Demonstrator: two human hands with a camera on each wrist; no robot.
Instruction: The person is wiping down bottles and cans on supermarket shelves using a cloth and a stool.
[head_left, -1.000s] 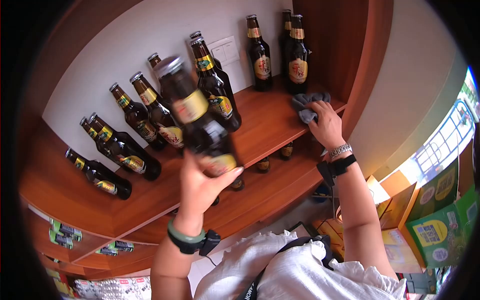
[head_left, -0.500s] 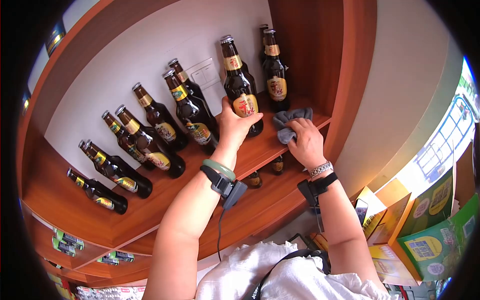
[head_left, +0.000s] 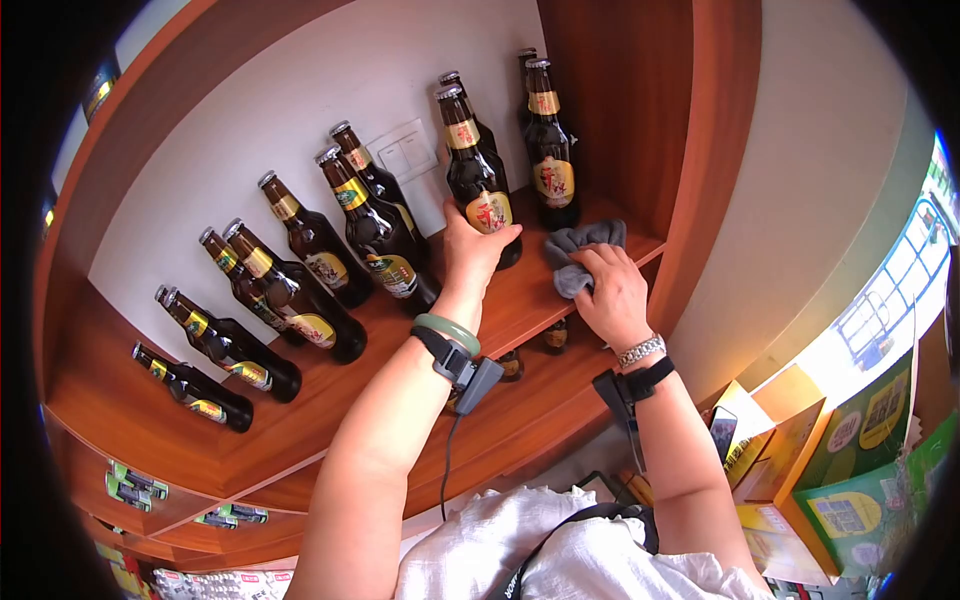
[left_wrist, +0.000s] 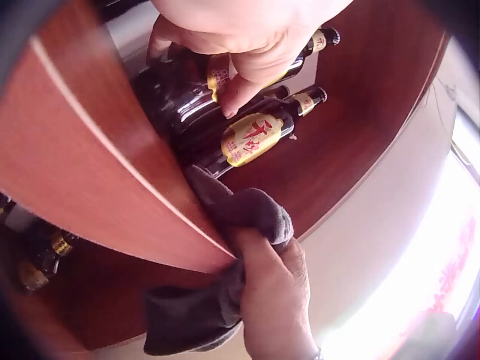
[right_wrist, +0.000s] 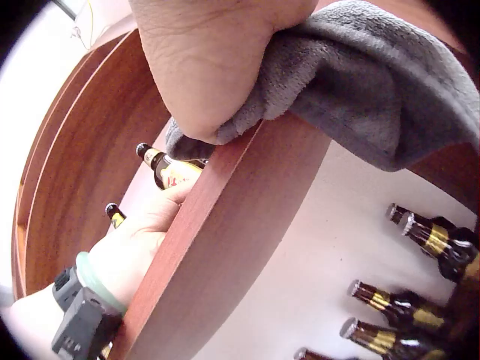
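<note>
In the head view, my left hand [head_left: 472, 258] has its thumb and fingers round the lower part of a brown beer bottle [head_left: 477, 170] with a yellow label. That bottle stands upright on the upper shelf, in front of another one. At the shelf's right end, my right hand [head_left: 615, 295] holds a dark grey cloth [head_left: 590, 240] at the front edge. Part of the cloth [left_wrist: 187, 315] hangs below that edge in the left wrist view. Just behind the cloth is a second beer bottle [head_left: 552, 170] with the same kind of label.
Several more beer bottles [head_left: 330, 260] stand in pairs along the wooden shelf [head_left: 400, 345] to the left. A switch plate [head_left: 405, 150] is on the back wall. More bottles [head_left: 553, 338] stand on the shelf below. An upright side panel [head_left: 625, 110] bounds the right end.
A second ago my left hand held the bottle up in front of the shelf; it has moved right and back, and the bottle now stands on the shelf. My right hand stays at the cloth.
</note>
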